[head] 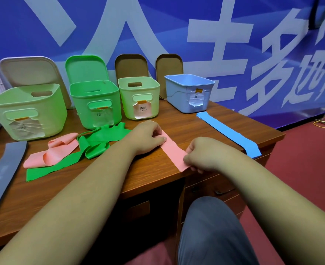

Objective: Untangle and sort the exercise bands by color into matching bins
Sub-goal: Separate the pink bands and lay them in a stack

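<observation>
A flat pink band point(174, 153) lies on the wooden desk point(205, 129) near its front edge. My left hand point(148, 137) pinches the band's far end and my right hand point(203, 155) pinches its near end. To the left, a second pink band point(52, 152) lies tangled with a green band point(94, 142). A blue band point(228, 133) lies straight at the right, its end over the desk edge. A grey band point(2, 173) lies at the far left.
Bins with paper labels stand in a row at the back: a pale green bin point(26, 111), a green bin point(95, 103), a small pale green bin point(139, 97) and a light blue bin point(188, 92). Lids lean on the blue banner behind them.
</observation>
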A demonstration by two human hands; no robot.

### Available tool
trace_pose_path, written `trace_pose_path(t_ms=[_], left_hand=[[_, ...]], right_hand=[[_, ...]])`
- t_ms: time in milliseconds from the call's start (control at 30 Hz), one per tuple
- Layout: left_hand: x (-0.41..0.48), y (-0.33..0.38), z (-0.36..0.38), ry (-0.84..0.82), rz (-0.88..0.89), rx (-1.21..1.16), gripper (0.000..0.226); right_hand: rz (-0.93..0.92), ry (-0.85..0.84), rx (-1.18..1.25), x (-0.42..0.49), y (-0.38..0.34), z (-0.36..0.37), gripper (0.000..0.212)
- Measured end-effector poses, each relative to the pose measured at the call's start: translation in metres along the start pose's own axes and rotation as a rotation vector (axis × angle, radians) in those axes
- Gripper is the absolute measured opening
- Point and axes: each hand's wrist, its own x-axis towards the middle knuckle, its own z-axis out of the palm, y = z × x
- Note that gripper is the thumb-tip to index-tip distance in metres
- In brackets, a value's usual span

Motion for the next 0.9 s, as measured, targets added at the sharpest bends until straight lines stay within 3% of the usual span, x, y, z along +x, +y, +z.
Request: trace_pose_path(t_ms=[233,500,767,900], left_hand=[[-0.004,0.009,-0.002,0.025,0.008,0.06,0.028],[-0.022,0.012,-0.045,0.115,-0.074,0.054,0.018],[-0.097,-0.073,-0.127,0.396,-0.488,0.144,0.021],[-0.131,-0.11,-0.132,0.254,-0.739,0.238,0.035]], right_hand=[[-0.018,0.099,-0.199,-0.003,0.003,-0.006,0.035],[-0.203,0.226,-0.04,0.017,-0.035,0.01,0.03],[-0.485,0.262,0.075,0.044,-0.123,0.056,0.021],[-0.604,0.294,0.15,0.055,-0.174,0.079,0.02]])
